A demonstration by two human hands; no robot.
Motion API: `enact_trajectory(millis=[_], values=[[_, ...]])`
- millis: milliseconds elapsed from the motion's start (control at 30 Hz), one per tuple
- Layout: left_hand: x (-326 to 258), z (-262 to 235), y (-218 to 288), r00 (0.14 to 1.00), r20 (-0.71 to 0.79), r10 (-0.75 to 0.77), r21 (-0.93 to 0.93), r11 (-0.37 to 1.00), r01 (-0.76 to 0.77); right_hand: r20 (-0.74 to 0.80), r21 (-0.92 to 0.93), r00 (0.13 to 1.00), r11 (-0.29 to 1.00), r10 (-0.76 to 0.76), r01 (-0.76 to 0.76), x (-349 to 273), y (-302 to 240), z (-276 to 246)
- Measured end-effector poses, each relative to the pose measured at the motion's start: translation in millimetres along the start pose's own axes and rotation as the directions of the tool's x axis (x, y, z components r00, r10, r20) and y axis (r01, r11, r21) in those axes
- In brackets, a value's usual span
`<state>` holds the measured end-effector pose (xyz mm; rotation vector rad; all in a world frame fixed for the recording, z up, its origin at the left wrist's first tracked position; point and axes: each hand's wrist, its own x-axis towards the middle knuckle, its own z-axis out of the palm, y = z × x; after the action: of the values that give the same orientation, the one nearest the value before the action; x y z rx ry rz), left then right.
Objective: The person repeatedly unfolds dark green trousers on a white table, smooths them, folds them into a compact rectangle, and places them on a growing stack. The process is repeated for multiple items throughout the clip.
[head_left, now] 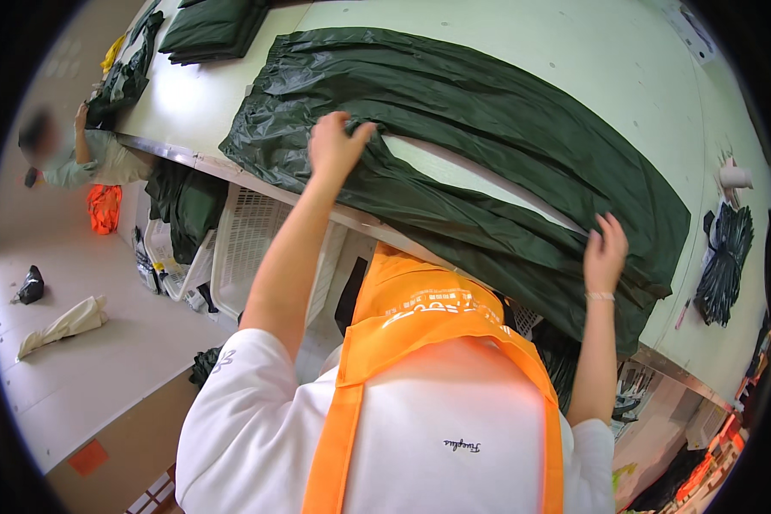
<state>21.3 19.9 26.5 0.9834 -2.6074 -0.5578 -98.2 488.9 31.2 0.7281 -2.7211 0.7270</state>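
Observation:
A pair of dark green, shiny waterproof trousers (488,111) lies flat across the pale table (522,26). Its gathered waist is at the left and the two legs stretch right, with a narrow gap of tabletop between them. My left hand (337,150) rests on the fabric near the crotch, its thumb apart from the fingers. Over the lower part of the near leg is my right hand (606,254), fingers extended near the inner edge. Neither hand visibly grips the cloth. The near leg hangs slightly past the table's front edge.
Folded dark green garments (212,30) are stacked at the far left. White plastic baskets (247,236) stand below the table edge. A bundle of black plastic strips (725,265) and a white roll (735,176) are at the right. Another person (103,158) works at the left.

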Motion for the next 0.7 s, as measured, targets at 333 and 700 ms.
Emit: enact_trajectory(millis=[333, 700], values=[[20.1, 22.2, -28.8, 0.824, 0.566, -0.012, -0.274, 0.940, 0.202, 0.175, -0.014, 0.980, 0.996, 0.093, -0.092, 51.6, -50.2, 110.3], [36.5, -26.9, 7.2, 0.615, 0.784, 0.090, -0.325, 0.903, 0.281, 0.210, 0.632, 0.884, 0.748, -0.417, 0.202, 105.3, -250.8, 167.9]])
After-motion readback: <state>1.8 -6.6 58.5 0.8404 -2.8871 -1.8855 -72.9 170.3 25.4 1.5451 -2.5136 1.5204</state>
